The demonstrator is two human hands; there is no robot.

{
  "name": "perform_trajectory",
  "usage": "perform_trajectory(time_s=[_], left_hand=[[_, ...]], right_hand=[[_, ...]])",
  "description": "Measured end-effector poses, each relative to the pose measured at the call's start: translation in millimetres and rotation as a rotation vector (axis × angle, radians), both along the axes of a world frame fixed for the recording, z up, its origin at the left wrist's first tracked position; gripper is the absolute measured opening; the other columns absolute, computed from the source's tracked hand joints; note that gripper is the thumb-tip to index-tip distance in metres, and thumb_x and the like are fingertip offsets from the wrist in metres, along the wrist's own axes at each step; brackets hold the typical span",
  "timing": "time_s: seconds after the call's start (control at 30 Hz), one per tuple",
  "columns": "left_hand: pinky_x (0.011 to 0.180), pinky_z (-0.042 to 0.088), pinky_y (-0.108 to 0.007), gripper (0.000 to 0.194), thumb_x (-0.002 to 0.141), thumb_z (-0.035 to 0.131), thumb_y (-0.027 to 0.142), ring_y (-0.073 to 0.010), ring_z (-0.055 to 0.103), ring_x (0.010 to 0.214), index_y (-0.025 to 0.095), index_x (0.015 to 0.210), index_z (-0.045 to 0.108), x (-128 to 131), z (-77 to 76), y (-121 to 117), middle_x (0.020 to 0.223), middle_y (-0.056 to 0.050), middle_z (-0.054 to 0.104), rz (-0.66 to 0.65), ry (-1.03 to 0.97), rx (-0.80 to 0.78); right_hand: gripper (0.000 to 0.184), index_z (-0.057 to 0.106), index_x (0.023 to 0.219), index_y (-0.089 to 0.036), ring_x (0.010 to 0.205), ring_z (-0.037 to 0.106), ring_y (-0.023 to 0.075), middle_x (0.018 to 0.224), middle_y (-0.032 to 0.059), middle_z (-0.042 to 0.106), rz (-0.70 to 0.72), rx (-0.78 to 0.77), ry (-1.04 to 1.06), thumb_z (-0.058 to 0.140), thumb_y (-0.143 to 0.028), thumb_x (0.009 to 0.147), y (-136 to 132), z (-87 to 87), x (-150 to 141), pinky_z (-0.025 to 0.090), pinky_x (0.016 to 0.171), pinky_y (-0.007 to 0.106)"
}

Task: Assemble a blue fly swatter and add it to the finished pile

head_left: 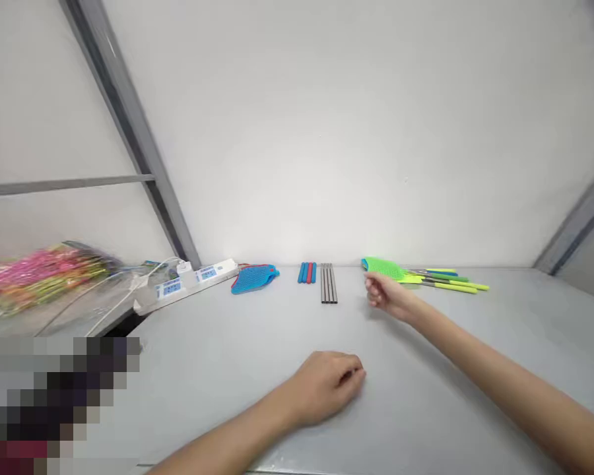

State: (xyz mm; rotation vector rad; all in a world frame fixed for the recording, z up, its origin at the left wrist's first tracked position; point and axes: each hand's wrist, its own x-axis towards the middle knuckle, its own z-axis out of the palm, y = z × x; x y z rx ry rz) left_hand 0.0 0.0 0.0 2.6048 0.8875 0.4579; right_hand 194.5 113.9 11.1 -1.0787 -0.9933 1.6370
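Note:
My left hand (327,386) rests on the grey table (218,369) near the front, its fingers curled in and thumb against forefinger; nothing shows in it. Farther back, my right hand (387,294) hovers with loosely closed fingers and nothing visible in them. It is nearest to a pile of fly swatters with a green mesh head (383,267) and yellow-green handles (455,286). To its left lie several metal rods (329,285) side by side. Beside those is a row of blue handle grips (305,272) with a red one (309,273) among them.
Blue mesh swatter heads (254,279), one edged in red, lie at the back left. Next to them runs a white power strip (193,284) with a plug and cable. Colourful bagged items (44,277) are heaped on a surface farther left. A white wall (327,132) stands behind the table.

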Motion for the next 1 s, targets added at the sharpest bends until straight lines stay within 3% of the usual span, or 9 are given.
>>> perform_trajectory(time_s=[0.13,0.23,0.33,0.43,0.5,0.67,0.83,1.0], left_hand=[[0.063,0.037,-0.021,0.024,0.083,0.03,0.024,-0.0104,0.047,0.068,0.017,0.068,0.048,-12.1,5.4,21.3,0.071,0.0,0.051,0.151,-0.085,0.046],[0.074,0.038,-0.025,0.027,0.084,0.028,0.027,-0.0131,0.048,0.079,0.018,0.077,0.052,-25.9,13.0,37.7,0.082,-0.003,0.051,0.236,-0.159,0.084],[0.081,0.036,-0.029,0.028,0.083,0.029,0.031,-0.0159,0.047,0.088,0.019,0.088,0.054,-43.7,19.4,58.9,0.093,-0.005,0.049,0.357,-0.165,0.146],[0.088,0.033,-0.035,0.031,0.078,0.037,0.038,-0.021,0.043,0.101,0.018,0.096,0.053,-65.0,18.7,86.9,0.105,-0.007,0.047,0.509,-0.102,0.132],[0.093,0.028,-0.038,0.037,0.072,0.046,0.04,-0.0247,0.039,0.106,0.016,0.099,0.052,-80.2,13.7,105.2,0.113,-0.009,0.043,0.637,-0.106,0.11],[0.093,0.029,-0.037,0.051,0.078,0.033,0.039,-0.0238,0.032,0.115,0.012,0.121,0.031,-111.6,-5.2,128.1,0.125,-0.014,0.032,0.785,-0.178,0.106],[0.092,0.031,-0.038,0.057,0.076,0.036,0.042,-0.0244,0.037,0.113,0.012,0.123,0.027,-125.2,-17.0,134.4,0.127,-0.014,0.032,0.792,-0.211,0.074],[0.095,0.028,-0.037,0.057,0.076,0.036,0.044,-0.0233,0.033,0.117,0.013,0.123,0.029,-129.0,-20.4,136.9,0.127,-0.012,0.035,0.793,-0.24,0.06]], right_hand=[[0.021,0.05,0.058,-0.013,0.032,0.035,0.0044,0.039,-0.0048,0.04,0.029,0.024,-0.016,0.046,-0.026,0.075,-5.0,-24.4,-27.3,0.037,0.037,0.019],[0.016,0.055,0.066,-0.011,0.039,0.042,0.005,0.052,-0.0005,0.05,0.045,0.072,-0.002,0.048,-0.024,0.074,-9.4,-30.2,-30.2,0.044,0.046,0.021],[0.015,0.057,0.081,-0.013,0.052,0.049,0.0063,0.08,0.0044,0.057,0.067,0.136,0.027,0.049,-0.024,0.074,-13.0,-28.9,-25.1,0.049,0.06,0.025],[0.021,0.057,0.091,-0.016,0.061,0.052,0.0079,0.105,0.0068,0.051,0.143,0.197,-0.018,0.05,-0.027,0.075,-13.4,-28.3,-23.7,0.049,0.063,0.026],[0.025,0.057,0.094,-0.016,0.062,0.053,0.0091,0.101,0.0079,0.053,0.169,0.205,-0.113,0.05,-0.03,0.075,-11.7,-29.6,-25.4,0.049,0.058,0.024],[0.03,0.058,0.097,-0.015,0.059,0.052,0.0095,0.077,0.0068,0.058,0.189,0.231,-0.251,0.047,-0.034,0.076,-9.8,-32.2,-26.0,0.048,0.054,0.021],[0.039,0.054,0.108,-0.019,0.043,0.041,0.0049,0.062,0.0012,0.054,0.278,0.29,-0.41,0.041,-0.041,0.078,-17.0,-26.9,-25.5,0.032,0.035,0.015],[0.037,0.056,0.104,-0.018,0.039,0.036,0.0041,0.05,-0.0031,0.043,0.281,0.284,-0.477,0.042,-0.04,0.077,-21.3,-24.2,-31.0,0.026,0.033,0.014]])
